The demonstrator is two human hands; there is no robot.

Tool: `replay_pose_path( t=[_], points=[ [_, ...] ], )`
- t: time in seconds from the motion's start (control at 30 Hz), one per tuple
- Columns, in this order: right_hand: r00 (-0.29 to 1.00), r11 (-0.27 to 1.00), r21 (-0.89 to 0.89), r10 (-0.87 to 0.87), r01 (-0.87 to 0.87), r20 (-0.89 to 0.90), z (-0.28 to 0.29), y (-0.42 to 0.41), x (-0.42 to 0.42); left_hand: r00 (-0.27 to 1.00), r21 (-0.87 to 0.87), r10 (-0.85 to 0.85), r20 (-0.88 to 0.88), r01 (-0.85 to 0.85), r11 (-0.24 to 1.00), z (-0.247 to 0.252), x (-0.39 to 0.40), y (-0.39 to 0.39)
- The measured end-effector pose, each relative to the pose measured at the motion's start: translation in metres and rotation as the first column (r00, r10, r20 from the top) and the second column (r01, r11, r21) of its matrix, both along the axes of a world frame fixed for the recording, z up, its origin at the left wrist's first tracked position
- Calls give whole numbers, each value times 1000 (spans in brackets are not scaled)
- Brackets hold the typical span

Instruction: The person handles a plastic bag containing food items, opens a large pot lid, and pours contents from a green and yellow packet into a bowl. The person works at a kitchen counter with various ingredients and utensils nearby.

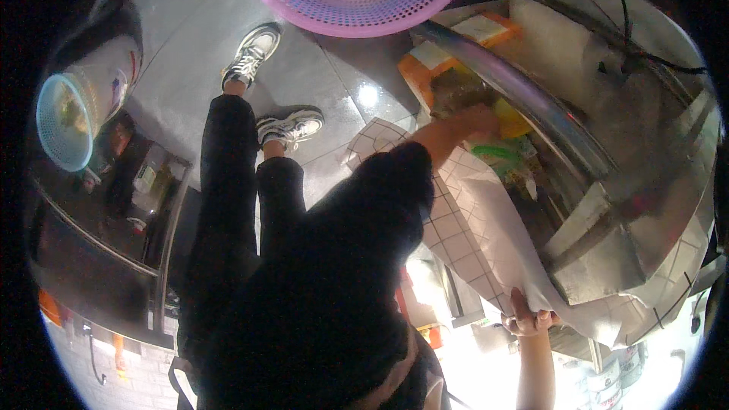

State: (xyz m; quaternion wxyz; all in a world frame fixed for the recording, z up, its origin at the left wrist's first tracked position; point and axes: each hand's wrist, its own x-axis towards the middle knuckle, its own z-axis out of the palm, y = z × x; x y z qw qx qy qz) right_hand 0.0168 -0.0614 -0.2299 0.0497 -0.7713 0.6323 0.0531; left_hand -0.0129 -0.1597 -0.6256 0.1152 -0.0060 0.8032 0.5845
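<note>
My right hand [528, 322] grips the hanging edge of a white checked cloth [484, 210] at the lower right, fingers folded over it. The cloth hangs from a counter and is drawn back, with the shelf space beneath in view. My left arm, in a black sleeve, reaches into that space. My left hand [484, 121] is blurred and dim there, beside a yellow item [511, 118] and just above a green plastic item [496, 152]. Whether its fingers hold anything cannot be told. Orange-and-white boxes [418, 77] lie near it.
A pink perforated basket [359, 25] is at the top. A metal rail [512, 82] curves across the counter side. On the left stand a bin with a light-blue basket [64, 122] and a metal-framed shelf [165, 250] with containers. My shoes [290, 125] are on grey floor tiles.
</note>
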Motion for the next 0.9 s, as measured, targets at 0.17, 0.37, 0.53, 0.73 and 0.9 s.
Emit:
replay_pose_path(
  t=[0.17,0.37,0.53,0.73,0.9],
  points=[
    [997,997,47,57,-60,58,2,-8,-6,993,-130,111,40,-105,986,-53,-35,-14],
    [999,999,1,33,-33,10,4,-3,-1,645,183,486,-590,-480,858,18,-21,29],
    [999,998,-65,-14,12,-35,1,-8,1,844,445,454,-285,-303,842,121,59,12],
    [999,999,-10,-40,41,34,3,-11,-2,958,178,286,13,-283,942,203,191,-56],
    [982,988,29,-154,152,106,27,-29,7,937,37,337,87,-341,939,301,283,-157]
  ],
)
